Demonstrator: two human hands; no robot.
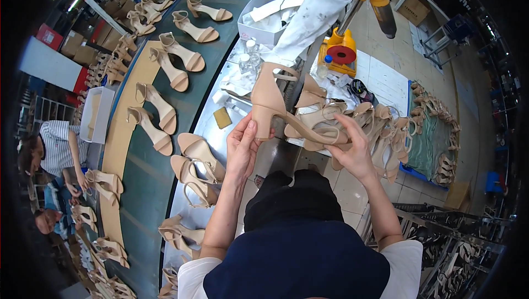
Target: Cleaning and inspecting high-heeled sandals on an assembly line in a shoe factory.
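Observation:
A beige high-heeled sandal [268,96] is held in front of me between both hands, its heel end to the left and its toe to the right. My left hand [242,143] is closed round the block heel, thumb on its near side. With fingers curled round the toe strap, my right hand [355,150] grips the front end. Several more beige sandals [380,133] lie piled just behind and right of that hand. To the left of my left forearm, a pair of beige sandals [194,169] rests on the white bench edge.
A green conveyor belt [140,211] carrying sandals curves along the left. Beyond the sandal stand small clear bottles [248,59], a yellow sponge block [222,117], a white box [262,15] and a yellow-and-red device [341,51]. Co-workers [55,144] sit at far left.

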